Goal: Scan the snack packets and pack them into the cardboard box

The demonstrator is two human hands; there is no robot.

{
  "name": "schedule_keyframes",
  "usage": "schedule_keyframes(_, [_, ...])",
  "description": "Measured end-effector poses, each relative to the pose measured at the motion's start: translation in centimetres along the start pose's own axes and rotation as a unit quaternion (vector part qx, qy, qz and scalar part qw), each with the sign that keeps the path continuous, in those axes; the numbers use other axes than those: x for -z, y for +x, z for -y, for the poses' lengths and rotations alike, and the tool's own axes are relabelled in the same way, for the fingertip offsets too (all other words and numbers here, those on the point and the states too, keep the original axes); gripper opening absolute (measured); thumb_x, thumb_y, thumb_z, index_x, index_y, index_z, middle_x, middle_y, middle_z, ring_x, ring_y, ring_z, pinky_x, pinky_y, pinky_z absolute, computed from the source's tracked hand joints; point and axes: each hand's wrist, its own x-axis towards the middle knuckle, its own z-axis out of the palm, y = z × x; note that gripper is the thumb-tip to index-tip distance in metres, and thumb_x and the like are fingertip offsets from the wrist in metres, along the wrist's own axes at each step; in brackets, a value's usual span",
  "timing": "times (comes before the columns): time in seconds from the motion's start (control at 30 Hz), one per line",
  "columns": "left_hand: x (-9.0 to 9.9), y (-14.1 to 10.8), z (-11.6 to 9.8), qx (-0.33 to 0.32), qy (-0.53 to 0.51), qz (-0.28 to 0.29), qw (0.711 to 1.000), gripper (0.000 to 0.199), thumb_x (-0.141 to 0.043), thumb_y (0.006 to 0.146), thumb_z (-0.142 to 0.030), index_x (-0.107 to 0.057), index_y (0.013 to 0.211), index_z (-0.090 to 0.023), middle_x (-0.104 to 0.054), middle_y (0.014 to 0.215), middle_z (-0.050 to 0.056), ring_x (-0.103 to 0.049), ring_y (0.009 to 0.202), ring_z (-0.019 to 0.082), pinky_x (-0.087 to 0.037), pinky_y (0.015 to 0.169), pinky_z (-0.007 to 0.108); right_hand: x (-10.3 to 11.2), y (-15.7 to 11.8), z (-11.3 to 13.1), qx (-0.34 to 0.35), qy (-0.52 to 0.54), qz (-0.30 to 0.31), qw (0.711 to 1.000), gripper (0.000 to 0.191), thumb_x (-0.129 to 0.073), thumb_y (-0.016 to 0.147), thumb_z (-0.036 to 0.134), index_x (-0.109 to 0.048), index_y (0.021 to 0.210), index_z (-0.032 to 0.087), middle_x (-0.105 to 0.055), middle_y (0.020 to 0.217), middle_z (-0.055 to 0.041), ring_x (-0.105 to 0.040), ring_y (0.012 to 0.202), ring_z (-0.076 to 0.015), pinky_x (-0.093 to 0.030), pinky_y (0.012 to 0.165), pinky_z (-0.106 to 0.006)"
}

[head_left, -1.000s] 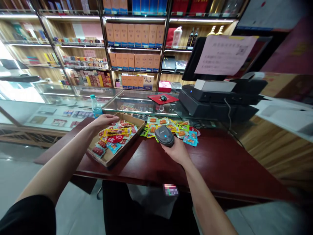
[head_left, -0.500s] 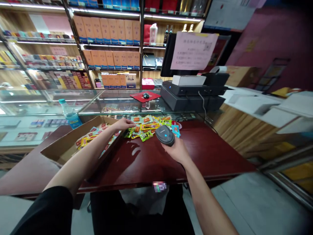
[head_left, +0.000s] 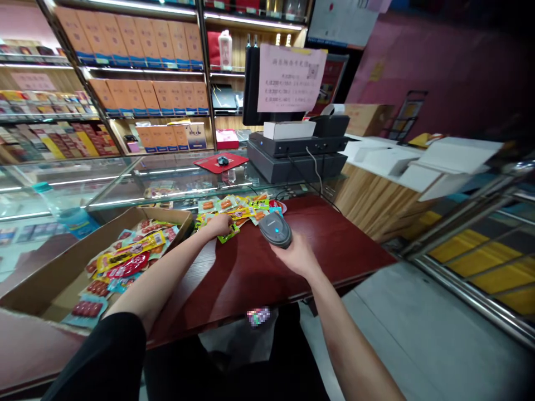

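My right hand [head_left: 297, 253] is wrapped round the handle of a dark grey barcode scanner [head_left: 275, 229], whose blue light is lit. The scanner's head is above the reddish-brown table, just in front of a pile of snack packets [head_left: 238, 213]. At the pile's near left side, my left hand [head_left: 219, 224] has its fingers closed on a green snack packet [head_left: 229, 234]; the fingertips are partly hidden. Left of that arm stands an open cardboard box [head_left: 45, 281] with several sausage snack packets [head_left: 125, 253] inside.
Behind the table runs a glass counter [head_left: 167, 164] with a mouse [head_left: 223, 160] on a red pad. A monitor with a paper sign [head_left: 290, 81] stands over a black cash drawer [head_left: 292, 164]. A blue-labelled bottle [head_left: 71, 214] stands behind the box. A metal railing [head_left: 468, 273] is at right.
My left hand has moved from beside the pile onto its near edge and closed on a green packet. The view has turned right; the scanner stays in my right hand.
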Motion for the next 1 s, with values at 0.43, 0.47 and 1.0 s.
schedule_keyframes(0.43, [0.8, -1.6, 1.4, 0.077, -0.185, 0.019, 0.979, 0.039, -0.081, 0.055, -0.026, -0.063, 0.089, -0.019, -0.066, 0.071, 0.002, -0.066, 0.073, 0.022, -0.051, 0.067, 0.030, -0.7, 0.2, 0.7, 0.005, 0.002, 0.006, 1.000, 0.030, -0.067, 0.074, 0.031, -0.070, 0.102, 0.020, -0.075, 0.098, -0.0085, -0.070, 0.095, -0.0269, -0.053, 0.074, -0.029])
schedule_keyframes(0.47, [1.2, -2.1, 2.0, 0.092, -0.270, 0.011, 0.958, 0.037, -0.082, 0.055, -0.026, -0.061, 0.085, -0.018, -0.063, 0.065, -0.001, -0.065, 0.066, 0.019, -0.052, 0.064, 0.029, -0.9, 0.4, 1.1, 0.011, 0.005, 0.008, 1.000, 0.030, -0.067, 0.074, 0.030, -0.069, 0.102, 0.019, -0.075, 0.098, -0.0086, -0.070, 0.095, -0.0268, -0.053, 0.075, -0.029])
schedule_keyframes(1.0, [5.2, -6.6, 6.9, 0.135, -0.718, -0.259, 0.632, 0.026, -0.085, 0.058, -0.010, -0.063, 0.073, -0.009, -0.063, 0.068, 0.000, -0.064, 0.063, 0.010, -0.058, 0.070, 0.028, -10.4, 11.8, 3.6, 0.123, 0.072, 0.218, 0.965, 0.017, -0.066, 0.077, 0.035, -0.067, 0.086, 0.021, -0.065, 0.055, -0.0001, -0.065, 0.057, -0.0207, -0.052, 0.058, -0.031])
